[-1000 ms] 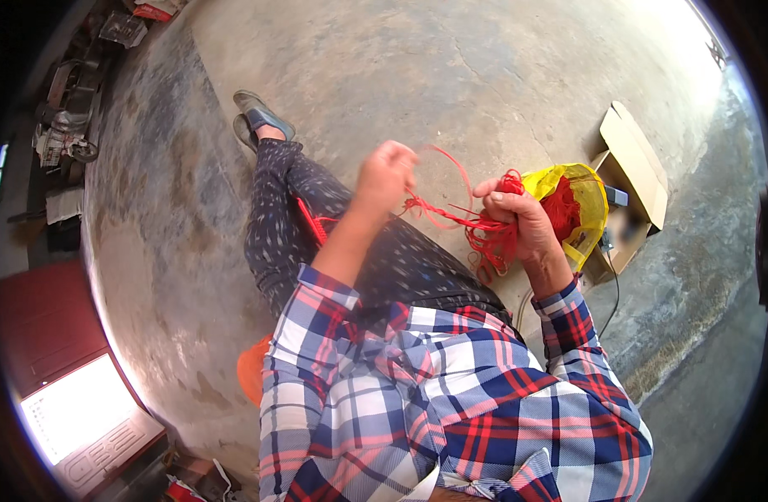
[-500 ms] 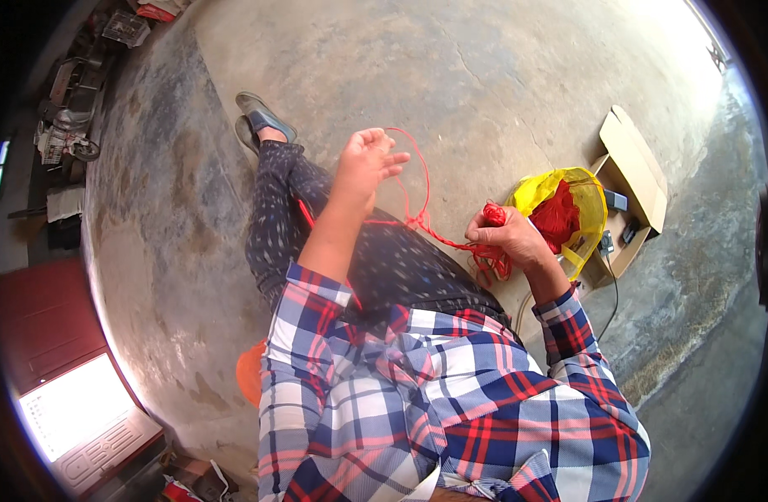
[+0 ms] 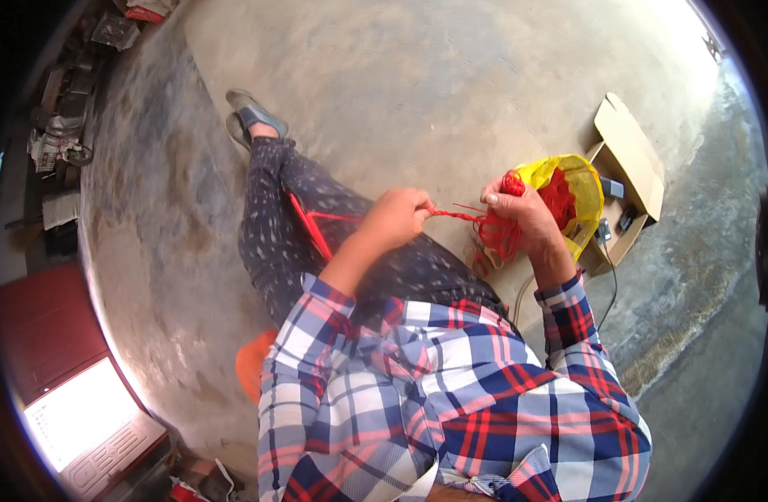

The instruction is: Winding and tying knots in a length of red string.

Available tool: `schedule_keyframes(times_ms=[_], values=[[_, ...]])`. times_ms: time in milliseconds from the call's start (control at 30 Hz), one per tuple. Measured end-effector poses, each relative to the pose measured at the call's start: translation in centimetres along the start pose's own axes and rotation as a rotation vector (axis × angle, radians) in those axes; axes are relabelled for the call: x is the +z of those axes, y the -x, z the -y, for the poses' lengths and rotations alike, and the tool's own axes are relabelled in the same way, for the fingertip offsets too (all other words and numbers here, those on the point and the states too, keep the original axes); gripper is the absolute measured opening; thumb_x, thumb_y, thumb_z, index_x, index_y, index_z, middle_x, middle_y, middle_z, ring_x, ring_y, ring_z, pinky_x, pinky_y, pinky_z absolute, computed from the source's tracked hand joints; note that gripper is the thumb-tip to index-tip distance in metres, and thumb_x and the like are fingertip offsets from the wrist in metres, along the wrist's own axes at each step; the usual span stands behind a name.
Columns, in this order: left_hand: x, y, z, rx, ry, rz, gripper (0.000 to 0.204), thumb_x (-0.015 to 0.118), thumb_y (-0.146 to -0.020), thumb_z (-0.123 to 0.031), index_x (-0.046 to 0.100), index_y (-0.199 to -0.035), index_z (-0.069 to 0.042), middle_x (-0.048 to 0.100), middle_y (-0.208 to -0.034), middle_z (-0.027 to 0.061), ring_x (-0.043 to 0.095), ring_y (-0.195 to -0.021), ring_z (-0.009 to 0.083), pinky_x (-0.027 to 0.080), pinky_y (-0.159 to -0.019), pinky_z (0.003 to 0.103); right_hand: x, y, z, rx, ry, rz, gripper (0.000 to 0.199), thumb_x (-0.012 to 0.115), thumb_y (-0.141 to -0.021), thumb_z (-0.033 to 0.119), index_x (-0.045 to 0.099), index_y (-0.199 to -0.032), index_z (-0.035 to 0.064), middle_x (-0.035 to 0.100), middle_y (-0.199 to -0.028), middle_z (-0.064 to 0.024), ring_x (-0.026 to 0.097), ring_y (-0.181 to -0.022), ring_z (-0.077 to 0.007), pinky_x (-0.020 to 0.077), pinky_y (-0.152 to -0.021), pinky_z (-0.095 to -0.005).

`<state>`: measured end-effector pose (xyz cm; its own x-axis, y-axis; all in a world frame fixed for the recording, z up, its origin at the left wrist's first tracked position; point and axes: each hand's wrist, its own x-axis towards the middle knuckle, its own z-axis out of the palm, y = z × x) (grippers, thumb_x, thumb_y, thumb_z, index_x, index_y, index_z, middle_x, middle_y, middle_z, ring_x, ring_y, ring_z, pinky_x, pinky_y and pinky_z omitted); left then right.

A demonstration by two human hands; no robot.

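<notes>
Head view: yellow bag (image 3: 586,188) (open cardboard box (image 3: 630,159) beside)

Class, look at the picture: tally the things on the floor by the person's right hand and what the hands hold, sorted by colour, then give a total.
Red: 1, the cord held between left hand and right hand
Yellow: 1, the bag
Brown: 1, the cardboard box
Total: 3

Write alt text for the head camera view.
Seen from above, a seated person in a plaid shirt pulls a red cord taut between the left hand and the right hand, which holds a red bundle. A yellow bag and cardboard box lie on the concrete floor.
</notes>
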<state>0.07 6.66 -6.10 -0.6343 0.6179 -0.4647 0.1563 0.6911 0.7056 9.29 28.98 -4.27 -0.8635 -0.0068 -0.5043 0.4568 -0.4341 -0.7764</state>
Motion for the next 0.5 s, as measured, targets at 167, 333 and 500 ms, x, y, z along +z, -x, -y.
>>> schedule_keyframes(times_ms=[167,333,500], values=[[2.3,0.2,1.7,0.355,-0.035,-0.228,0.012,0.061,-0.079,-0.012,0.067,-0.085,-0.004,0.065,-0.087,0.0172,0.063,-0.083,0.0356,0.050,-0.074,0.040,0.6,-1.5,-3.1,-0.175,0.245,0.051,0.017,0.069,-0.083,0.014,0.063,-0.095,0.0032,0.062,-0.079,-0.0006,0.057,-0.069,-0.0078,0.0454,-0.062,-0.0233],[2.1,1.3,-0.1,0.333,0.024,-0.293,0.012,0.059,-0.078,-0.011,0.064,-0.084,-0.002,0.063,-0.080,0.0189,0.062,-0.075,0.0360,0.049,-0.068,0.041,3.2,-1.9,-4.6,-0.017,0.389,0.107,0.019,0.073,-0.084,0.013,0.066,-0.095,-0.0003,0.064,-0.077,-0.0003,0.058,-0.069,-0.0075,0.0469,-0.062,-0.0227],[-0.3,1.9,-0.4,0.253,0.061,-0.376,0.012,0.060,-0.079,-0.011,0.063,-0.086,-0.001,0.063,-0.078,0.0183,0.063,-0.072,0.0333,0.049,-0.064,0.039,4.6,-3.8,-4.0,-0.107,0.320,0.156,0.016,0.070,-0.086,0.014,0.066,-0.091,-0.0008,0.062,-0.075,-0.0005,0.056,-0.066,-0.0067,0.0434,-0.057,-0.0212]])
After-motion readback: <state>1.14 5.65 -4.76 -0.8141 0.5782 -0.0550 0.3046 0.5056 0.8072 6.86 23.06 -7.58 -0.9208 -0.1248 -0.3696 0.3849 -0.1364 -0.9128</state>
